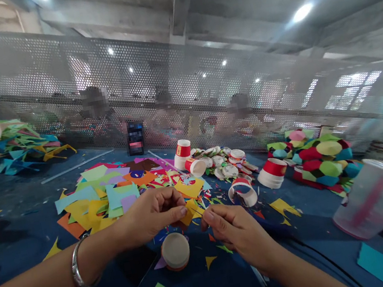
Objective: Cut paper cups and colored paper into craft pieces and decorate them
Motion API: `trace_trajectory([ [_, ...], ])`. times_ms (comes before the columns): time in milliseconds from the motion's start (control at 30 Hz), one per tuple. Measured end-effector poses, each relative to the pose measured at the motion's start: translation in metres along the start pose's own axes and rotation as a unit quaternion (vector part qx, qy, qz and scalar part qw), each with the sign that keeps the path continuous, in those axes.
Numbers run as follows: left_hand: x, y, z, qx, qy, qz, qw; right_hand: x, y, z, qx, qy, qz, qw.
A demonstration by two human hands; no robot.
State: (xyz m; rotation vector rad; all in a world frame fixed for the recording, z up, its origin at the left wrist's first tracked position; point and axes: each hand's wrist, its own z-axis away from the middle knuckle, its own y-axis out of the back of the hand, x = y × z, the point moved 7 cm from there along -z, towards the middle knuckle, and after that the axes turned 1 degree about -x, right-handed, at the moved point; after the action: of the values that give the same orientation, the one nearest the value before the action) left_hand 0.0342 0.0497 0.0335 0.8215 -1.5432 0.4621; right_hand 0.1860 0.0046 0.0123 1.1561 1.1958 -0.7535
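Note:
My left hand (154, 209), with a silver bracelet at the wrist, pinches a small yellow paper piece (190, 212) between thumb and fingers. Facing it, my right hand (234, 230) is closed on a thin pointed thing (196, 210), whose tip reaches the paper; its kind is too small to tell. Just below the hands, a round pale paper cup base (175, 249) faces up on the blue table. Behind my left hand spreads a heap of coloured paper pieces (94, 200). Small paper scraps (211, 262) lie around the cup base.
Red and white paper cups (273, 172) stand and lie beyond my right hand, near a pile of round pieces (222, 160). Coloured paper balls (322, 157) sit far right, behind a translucent cup (374, 195). A phone (135, 137) leans against the perforated screen (166, 83). A dark cable (322, 256) runs at right.

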Motion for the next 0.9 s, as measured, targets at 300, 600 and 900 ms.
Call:
trace_trajectory([
  [300, 0.0011, 0.0005, -0.0001, -0.002, -0.016, -0.014, 1.0, 0.0022, -0.001, -0.0003, -0.008, -0.015, 0.017, 1.0],
  [600, 0.0034, -0.0004, -0.0006, -0.006, -0.005, -0.006, 1.0, 0.0009, -0.0007, -0.0004, -0.009, -0.008, 0.02, 1.0],
  [900, 0.0017, -0.004, 0.0005, -0.016, -0.004, 0.012, 1.0, -0.001, 0.0013, 0.0007, -0.001, -0.012, 0.04, 0.999],
])
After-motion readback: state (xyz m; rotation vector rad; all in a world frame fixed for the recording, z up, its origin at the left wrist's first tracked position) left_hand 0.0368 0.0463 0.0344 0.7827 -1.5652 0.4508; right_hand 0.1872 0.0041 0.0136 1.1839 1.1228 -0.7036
